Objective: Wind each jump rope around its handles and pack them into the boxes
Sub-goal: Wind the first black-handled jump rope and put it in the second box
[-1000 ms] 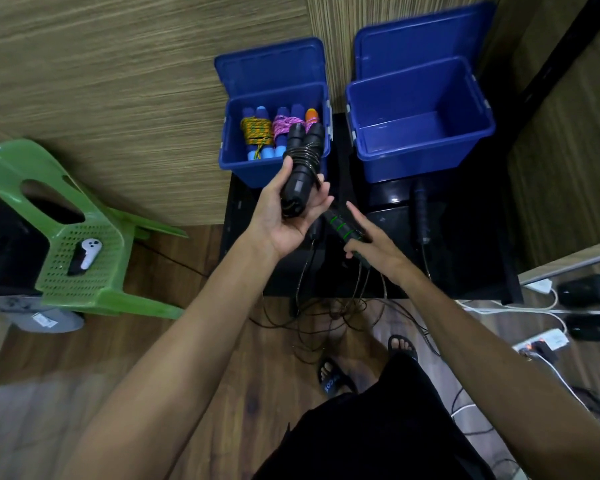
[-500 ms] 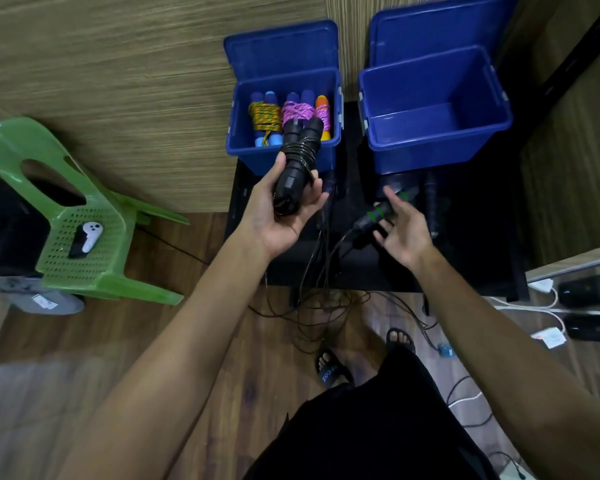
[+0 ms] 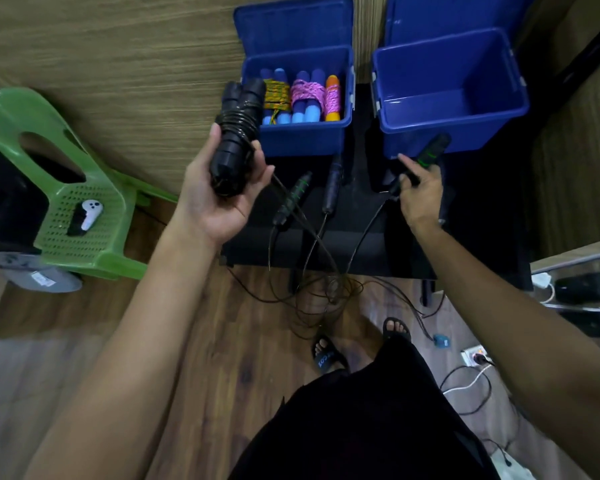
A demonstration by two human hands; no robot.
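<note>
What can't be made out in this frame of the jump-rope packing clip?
All in the head view:
- Which cord belongs to which handle: the cords tangle in a dark pile on the floor.
- Left box: anything beneath the wound ropes is covered by them.
- Right hand: its fingertips are hidden behind the black-and-green handle.
- Left hand: the wound black rope covers its palm.
- Both box lids are cut off by the top edge.
</note>
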